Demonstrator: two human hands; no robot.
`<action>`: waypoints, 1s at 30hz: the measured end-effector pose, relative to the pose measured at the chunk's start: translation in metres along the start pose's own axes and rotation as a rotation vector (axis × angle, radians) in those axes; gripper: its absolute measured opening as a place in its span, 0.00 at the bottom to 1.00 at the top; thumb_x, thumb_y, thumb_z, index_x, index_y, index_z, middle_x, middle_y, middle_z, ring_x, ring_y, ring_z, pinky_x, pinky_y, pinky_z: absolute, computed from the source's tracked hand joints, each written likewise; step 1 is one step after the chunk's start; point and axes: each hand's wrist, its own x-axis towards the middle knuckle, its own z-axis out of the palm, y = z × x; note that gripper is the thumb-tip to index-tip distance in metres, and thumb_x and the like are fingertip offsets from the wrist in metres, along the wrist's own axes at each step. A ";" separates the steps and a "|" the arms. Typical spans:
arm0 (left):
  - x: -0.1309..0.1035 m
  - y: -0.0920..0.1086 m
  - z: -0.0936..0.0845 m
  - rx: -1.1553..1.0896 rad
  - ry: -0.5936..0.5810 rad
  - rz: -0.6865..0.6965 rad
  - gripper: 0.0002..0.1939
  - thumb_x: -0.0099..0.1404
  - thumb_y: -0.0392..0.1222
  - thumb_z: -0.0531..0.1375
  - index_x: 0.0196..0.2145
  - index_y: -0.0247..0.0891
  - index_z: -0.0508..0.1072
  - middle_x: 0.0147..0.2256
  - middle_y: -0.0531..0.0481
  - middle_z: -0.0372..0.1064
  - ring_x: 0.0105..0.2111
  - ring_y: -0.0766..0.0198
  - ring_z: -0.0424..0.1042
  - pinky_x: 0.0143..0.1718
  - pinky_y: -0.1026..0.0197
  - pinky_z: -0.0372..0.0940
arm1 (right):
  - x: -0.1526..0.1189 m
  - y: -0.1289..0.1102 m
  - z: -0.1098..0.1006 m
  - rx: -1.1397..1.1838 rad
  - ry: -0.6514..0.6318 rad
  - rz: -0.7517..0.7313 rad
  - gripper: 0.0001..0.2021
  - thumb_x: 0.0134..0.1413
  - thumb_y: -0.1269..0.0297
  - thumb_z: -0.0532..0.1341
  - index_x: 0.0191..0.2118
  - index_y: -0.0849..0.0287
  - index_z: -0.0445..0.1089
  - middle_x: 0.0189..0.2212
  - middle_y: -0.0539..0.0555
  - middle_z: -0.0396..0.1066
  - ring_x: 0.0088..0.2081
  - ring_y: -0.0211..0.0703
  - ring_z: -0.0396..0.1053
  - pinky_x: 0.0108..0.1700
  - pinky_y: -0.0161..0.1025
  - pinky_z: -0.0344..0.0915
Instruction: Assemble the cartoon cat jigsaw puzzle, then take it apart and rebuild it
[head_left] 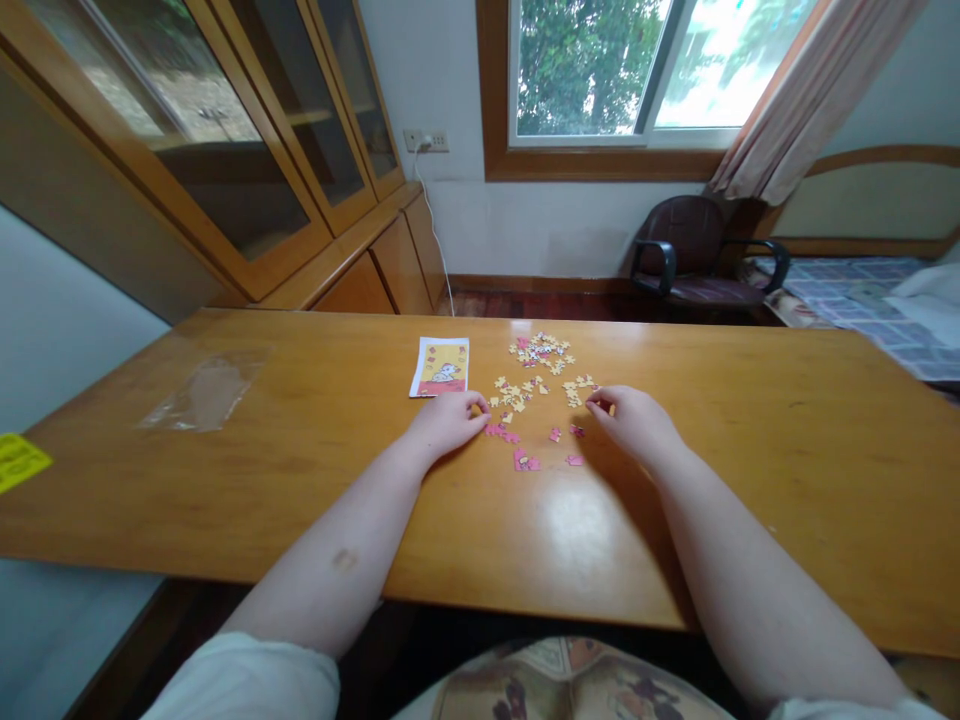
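Note:
Yellow puzzle pieces (pixel 512 393) lie in loose groups on the wooden table, with a further pile (pixel 541 350) behind them. Several pink pieces are nearer me, among them a joined pink cluster (pixel 526 461) and a single one (pixel 574 461). My left hand (pixel 450 422) rests at the left of the pieces, fingers curled together by the pink ones; what they hold, if anything, is too small to tell. On the right, my right hand (pixel 628 418) pinches at the edge of the yellow pieces, its fingertips' contents unclear. A picture card (pixel 441 367) showing a white duck lies behind my left hand.
A clear plastic bag (pixel 206 393) lies on the left of the table (pixel 315 520). Beyond the table stand a glass-door cabinet (pixel 300 250), a dark armchair (pixel 694 250) and a bed (pixel 862 285). A yellow label (pixel 21 460) shows at the far left.

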 end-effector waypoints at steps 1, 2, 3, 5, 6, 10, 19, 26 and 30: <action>0.000 0.001 0.002 0.007 -0.019 0.009 0.12 0.58 0.49 0.58 0.34 0.42 0.77 0.26 0.52 0.70 0.27 0.63 0.66 0.27 0.63 0.54 | 0.000 0.000 0.000 -0.011 -0.015 0.006 0.13 0.56 0.60 0.54 0.38 0.55 0.75 0.35 0.54 0.75 0.34 0.43 0.69 0.33 0.35 0.57; 0.000 0.002 0.005 0.012 -0.035 0.017 0.12 0.57 0.50 0.58 0.34 0.42 0.77 0.27 0.52 0.70 0.28 0.63 0.67 0.27 0.64 0.55 | 0.001 0.000 0.000 -0.020 -0.032 0.012 0.13 0.56 0.60 0.54 0.38 0.55 0.75 0.35 0.54 0.75 0.35 0.43 0.69 0.33 0.35 0.56; 0.000 0.003 0.007 0.015 -0.047 0.025 0.12 0.57 0.50 0.59 0.34 0.43 0.77 0.27 0.52 0.70 0.28 0.63 0.67 0.27 0.64 0.55 | 0.001 0.000 0.000 -0.027 -0.050 0.017 0.13 0.55 0.60 0.54 0.38 0.55 0.75 0.35 0.54 0.76 0.35 0.43 0.69 0.32 0.35 0.56; 0.000 0.004 0.009 0.014 -0.063 0.040 0.13 0.57 0.51 0.59 0.35 0.43 0.77 0.28 0.52 0.70 0.29 0.62 0.68 0.28 0.64 0.54 | 0.001 0.001 0.000 -0.036 -0.086 0.036 0.12 0.55 0.60 0.55 0.37 0.54 0.75 0.34 0.54 0.76 0.34 0.43 0.69 0.31 0.34 0.56; 0.000 0.004 0.010 0.012 -0.068 0.043 0.13 0.57 0.52 0.59 0.35 0.43 0.77 0.29 0.51 0.71 0.30 0.62 0.68 0.28 0.64 0.54 | 0.001 0.001 0.001 -0.040 -0.100 0.046 0.12 0.54 0.60 0.55 0.37 0.54 0.75 0.34 0.54 0.76 0.33 0.42 0.69 0.30 0.34 0.55; 0.001 0.003 0.010 -0.003 -0.072 0.041 0.12 0.57 0.52 0.59 0.35 0.45 0.77 0.29 0.52 0.71 0.30 0.62 0.68 0.28 0.64 0.55 | 0.002 0.003 0.003 -0.045 -0.134 0.062 0.12 0.54 0.60 0.56 0.40 0.53 0.75 0.34 0.54 0.76 0.31 0.41 0.69 0.29 0.33 0.55; 0.002 0.002 0.012 -0.047 -0.068 0.043 0.11 0.58 0.49 0.58 0.34 0.43 0.77 0.24 0.54 0.66 0.26 0.64 0.66 0.26 0.64 0.54 | 0.002 0.001 0.007 -0.071 -0.218 -0.049 0.11 0.51 0.65 0.58 0.37 0.53 0.76 0.36 0.53 0.76 0.35 0.41 0.69 0.33 0.32 0.58; 0.002 0.004 0.011 -0.061 -0.069 0.028 0.11 0.58 0.49 0.58 0.33 0.43 0.77 0.23 0.54 0.65 0.25 0.65 0.64 0.25 0.64 0.52 | 0.003 0.005 0.012 -0.059 -0.264 -0.118 0.11 0.52 0.63 0.59 0.40 0.50 0.77 0.35 0.52 0.75 0.34 0.40 0.69 0.33 0.32 0.59; 0.002 0.003 0.012 -0.063 -0.077 0.041 0.12 0.58 0.49 0.58 0.34 0.43 0.77 0.23 0.54 0.65 0.25 0.65 0.63 0.25 0.64 0.52 | 0.005 0.009 0.017 -0.029 -0.288 -0.240 0.12 0.56 0.62 0.57 0.43 0.48 0.77 0.40 0.51 0.74 0.37 0.39 0.69 0.37 0.32 0.60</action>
